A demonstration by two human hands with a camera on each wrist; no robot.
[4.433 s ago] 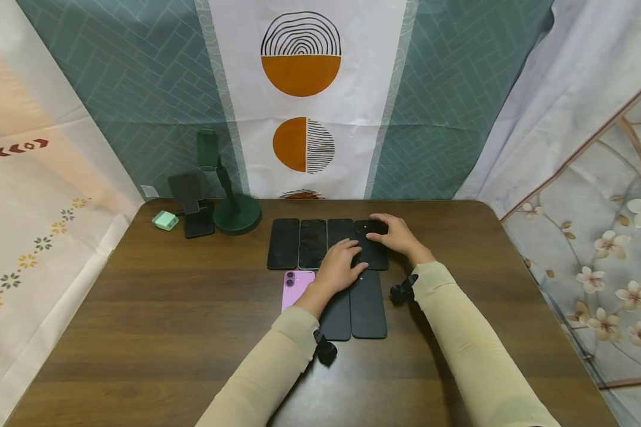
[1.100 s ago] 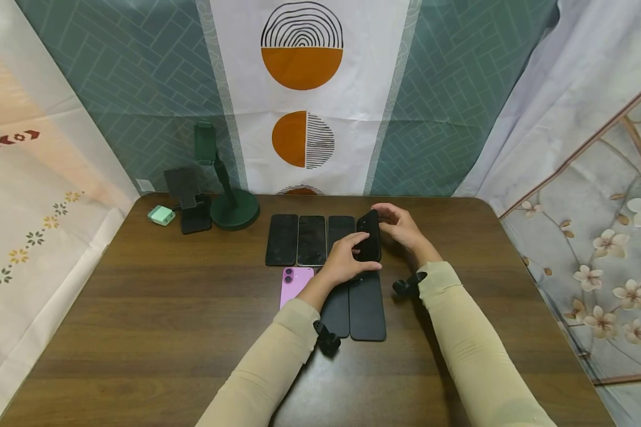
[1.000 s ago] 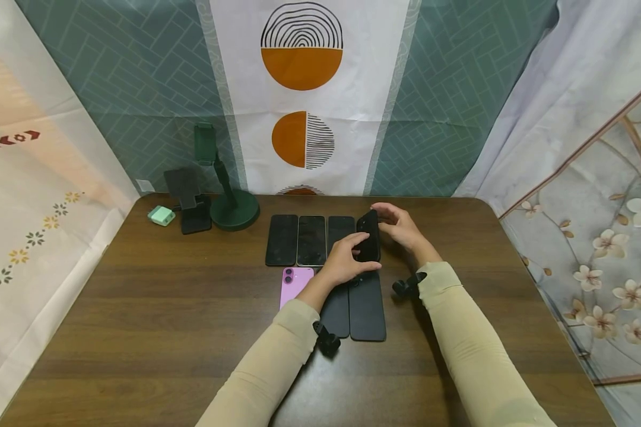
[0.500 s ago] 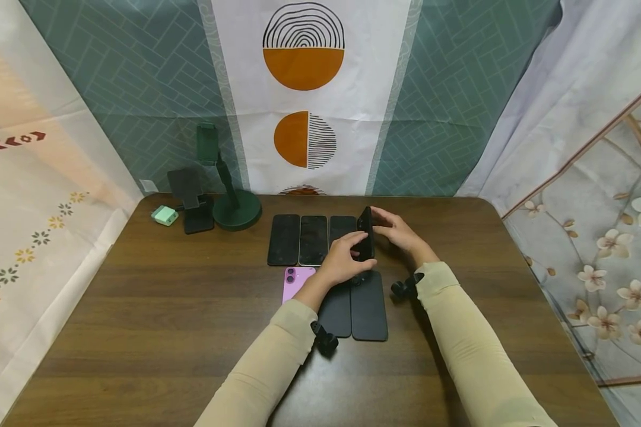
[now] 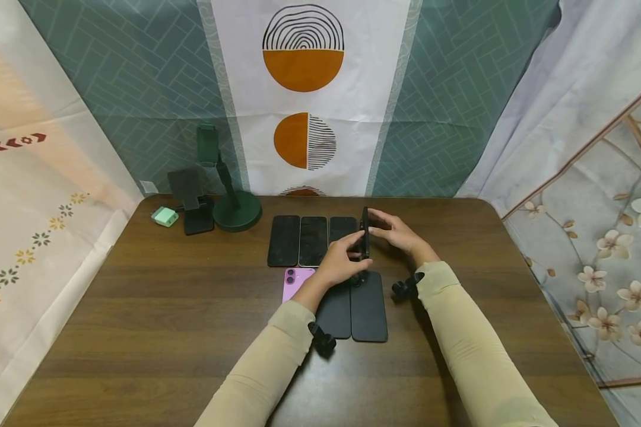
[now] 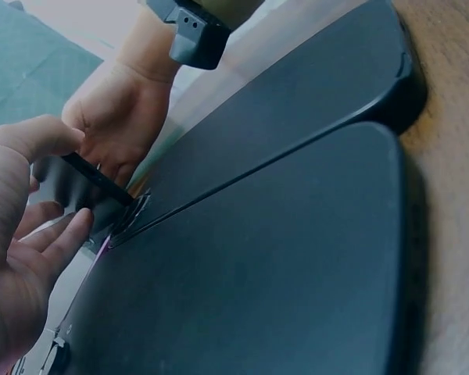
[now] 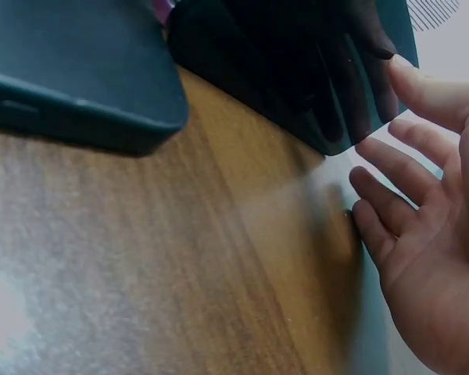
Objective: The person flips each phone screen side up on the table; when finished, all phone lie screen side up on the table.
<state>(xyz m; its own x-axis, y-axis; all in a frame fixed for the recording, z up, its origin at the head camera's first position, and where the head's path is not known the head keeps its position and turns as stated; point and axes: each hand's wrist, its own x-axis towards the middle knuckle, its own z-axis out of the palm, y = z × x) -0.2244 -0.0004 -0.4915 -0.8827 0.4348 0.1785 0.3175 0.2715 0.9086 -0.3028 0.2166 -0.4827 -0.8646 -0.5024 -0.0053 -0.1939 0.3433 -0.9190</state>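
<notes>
A black smartphone (image 5: 365, 228) stands on its long edge between my two hands. My left hand (image 5: 338, 262) holds it from the left; in the left wrist view the thumb meets its edge (image 6: 102, 181) and the fingers lie along its back. From the right, my right hand (image 5: 400, 235) touches it. In the right wrist view the thumb and fingertips reach the dark, glossy screen (image 7: 250, 70), which mirrors them. Nearer me lie a pink phone (image 5: 295, 283), partly under my left arm, and two black phones (image 5: 335, 314), backs up.
Several dark phones lie flat left of the raised one, including one (image 5: 283, 240) at the row's left end. Further left are a green stand (image 5: 237, 212), a black stand (image 5: 197, 219) and a pale green charger (image 5: 165, 216). A patterned cloth hangs behind the wooden table (image 5: 165, 332).
The phone lay flat 4.4 seconds ago under my right hand. It has since tilted up to vertical, its back turning left. Both hands have shifted slightly left in the last second.
</notes>
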